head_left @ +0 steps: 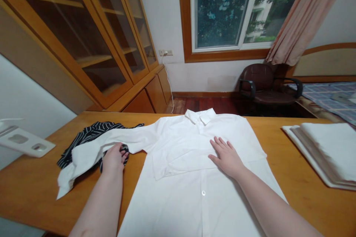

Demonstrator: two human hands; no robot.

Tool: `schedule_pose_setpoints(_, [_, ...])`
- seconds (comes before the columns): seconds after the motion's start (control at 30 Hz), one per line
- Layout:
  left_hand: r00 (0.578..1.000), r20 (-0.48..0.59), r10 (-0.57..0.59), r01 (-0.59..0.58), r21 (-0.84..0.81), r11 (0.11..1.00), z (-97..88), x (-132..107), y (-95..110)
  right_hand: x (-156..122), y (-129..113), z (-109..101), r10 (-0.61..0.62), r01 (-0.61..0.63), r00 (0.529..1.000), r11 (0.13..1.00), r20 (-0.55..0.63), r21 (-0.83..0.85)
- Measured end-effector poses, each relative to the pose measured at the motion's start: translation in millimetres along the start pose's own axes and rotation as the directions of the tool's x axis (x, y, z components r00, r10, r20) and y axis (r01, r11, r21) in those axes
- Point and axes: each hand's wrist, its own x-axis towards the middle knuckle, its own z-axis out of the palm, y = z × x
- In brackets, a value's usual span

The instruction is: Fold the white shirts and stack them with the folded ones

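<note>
A white button shirt [191, 177] lies spread face up on the wooden table [300, 177], collar toward the far edge. My right hand [226, 155] rests flat on its chest, fingers stretched out and open. My left hand [113, 157] is curled around the shirt's left sleeve [91, 152], fingers closed on the cloth. That sleeve stretches out to the left over a black-and-white striped garment [89, 135] bunched on the table.
A stack of folded white cloth [325, 153] sits at the table's right end. A white object [25, 140] lies at the left edge. Beyond the table are a glass-door cabinet [91, 44], a dark armchair [264, 85], a window and a bed.
</note>
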Motion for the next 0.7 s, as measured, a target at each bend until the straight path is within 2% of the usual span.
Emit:
schedule_pose_setpoints(0.1, [0.993,0.044,-0.107,0.109,-0.066,0.992,1.5,4,-2,0,0,0,0.002,-0.002,1.0,1.0,0.005,0.001])
schedule_pose_setpoints(0.17, [0.994,0.038,-0.106,0.108,-0.034,0.994,2.9,6,-4,0,0,0,0.002,-0.002,1.0,1.0,0.008,0.001])
schedule_pose_setpoints(0.23, [0.996,0.051,-0.066,0.063,0.052,0.997,4.5,8,-5,0,0,-1,0.001,-0.001,1.0,1.0,0.008,0.003])
schedule_pose_setpoints(0.33, [0.991,0.134,-0.022,-0.016,0.273,0.962,5.0,15,-7,0,0,-1,0.001,-0.001,1.0,1.0,0.008,0.011])
schedule_pose_setpoints(0.43, [0.979,0.195,0.062,-0.157,0.52,0.84,1.6,26,-10,-1,-1,-2,0.002,-0.002,1.0,1.0,0.008,0.015])
schedule_pose_setpoints(0.5, [0.964,0.215,0.158,-0.258,0.604,0.754,-1.2,32,-12,0,-1,-2,0.001,-0.001,1.0,1.0,0.006,0.012])
schedule_pose_setpoints(0.53, [0.958,0.213,0.191,-0.283,0.609,0.741,-1.9,34,-14,0,-1,-2,0.0,0.0,1.0,1.0,0.003,0.011])
schedule_pose_setpoints(0.6, [0.974,0.163,0.159,-0.221,0.515,0.828,-1.1,33,-15,0,-1,-2,-0.004,0.004,1.0,1.0,-0.003,0.009])
schedule_pose_setpoints(0.67, [0.992,0.12,0.035,-0.074,0.334,0.94,3.0,28,-13,-1,0,-1,-0.007,0.007,1.0,1.0,-0.006,0.008])
schedule_pose_setpoints(0.7, [0.993,0.116,-0.026,-0.004,0.253,0.967,5.9,26,-11,-1,0,-2,-0.006,0.006,1.0,1.0,-0.007,0.007])
